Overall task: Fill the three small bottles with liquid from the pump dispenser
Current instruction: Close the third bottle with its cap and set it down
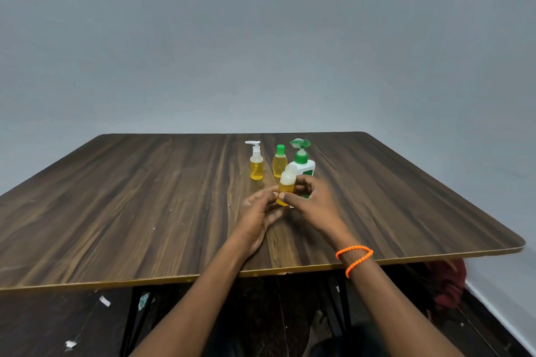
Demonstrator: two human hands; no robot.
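Observation:
Three small bottles of yellow liquid stand on the wooden table (145,211). One has a white pump top (256,164), one a green cap (280,161), and one a white cap (287,184). The white-capped bottle is tilted slightly and held between both hands. My right hand (313,201) wraps its right side, thumb across the front. My left hand (261,209) touches its lower left with the fingertips. Behind it stands the white pump dispenser (303,164) with a green pump head, partly hidden by the bottle and my right hand.
An orange bead bracelet (355,258) circles my right wrist. The table's near edge (174,280) runs across the lower view. Below it are dark table legs, paper scraps on the floor and a red object (446,284) at the right. A grey wall stands behind.

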